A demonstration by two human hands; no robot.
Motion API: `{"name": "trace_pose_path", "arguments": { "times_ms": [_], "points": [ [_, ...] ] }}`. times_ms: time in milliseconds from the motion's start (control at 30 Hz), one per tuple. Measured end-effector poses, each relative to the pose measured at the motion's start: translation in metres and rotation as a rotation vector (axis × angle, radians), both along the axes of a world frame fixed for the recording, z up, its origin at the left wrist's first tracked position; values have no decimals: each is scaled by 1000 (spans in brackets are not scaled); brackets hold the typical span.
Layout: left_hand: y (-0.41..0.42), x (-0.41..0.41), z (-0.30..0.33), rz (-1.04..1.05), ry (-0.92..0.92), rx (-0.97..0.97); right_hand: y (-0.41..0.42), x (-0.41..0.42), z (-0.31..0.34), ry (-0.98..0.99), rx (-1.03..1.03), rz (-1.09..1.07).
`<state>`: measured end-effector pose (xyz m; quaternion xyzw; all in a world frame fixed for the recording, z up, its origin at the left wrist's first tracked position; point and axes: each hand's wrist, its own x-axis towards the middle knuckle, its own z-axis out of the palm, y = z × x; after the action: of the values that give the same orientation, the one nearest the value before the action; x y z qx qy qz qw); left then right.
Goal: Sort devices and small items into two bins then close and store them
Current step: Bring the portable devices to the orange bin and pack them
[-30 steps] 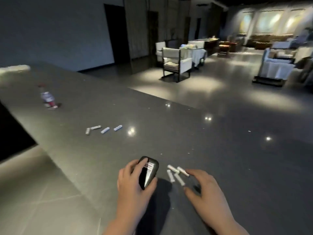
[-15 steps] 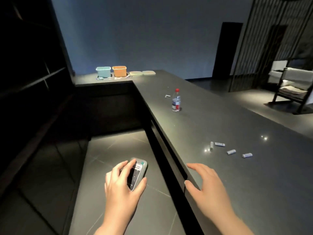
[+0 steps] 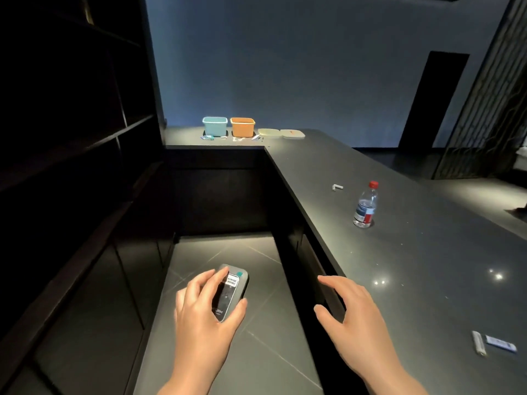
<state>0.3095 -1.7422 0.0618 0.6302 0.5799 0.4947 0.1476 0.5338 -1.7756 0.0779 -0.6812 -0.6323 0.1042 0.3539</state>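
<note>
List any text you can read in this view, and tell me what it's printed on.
None reads clearly.
White sticker on the dark grey handheld device in the left hand: two printed lines, blurred.
Lower end of that device: small pale marking, illegible.
Clear plastic bottle with red cap: blue, white and red label, too small to read.

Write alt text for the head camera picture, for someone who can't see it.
A person's left hand grips a small dark handheld device over the floor behind a long dark counter, while the right hand hangs open at the counter's edge. At the far end stand a blue bin, an orange bin and two lids; a water bottle stands nearer.
</note>
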Motion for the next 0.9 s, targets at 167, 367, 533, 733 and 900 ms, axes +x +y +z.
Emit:
{"name": "trace_pose_path", "arguments": {
  "times_ms": [167,367,533,733,900],
  "points": [
    [98,11,-5,-9,9,23,104,7,-8,21,17,39],
    [224,25,11,4,33,57,236,15,1,23,9,104],
    [317,11,6,64,14,23,338,1,1,7,-28,171],
    [450,-31,-13,127,-5,-4,478,-24,-10,21,-39,169],
    [575,-64,-3,84,1,8,594,-60,-3,79,-6,149]
  ]
}}
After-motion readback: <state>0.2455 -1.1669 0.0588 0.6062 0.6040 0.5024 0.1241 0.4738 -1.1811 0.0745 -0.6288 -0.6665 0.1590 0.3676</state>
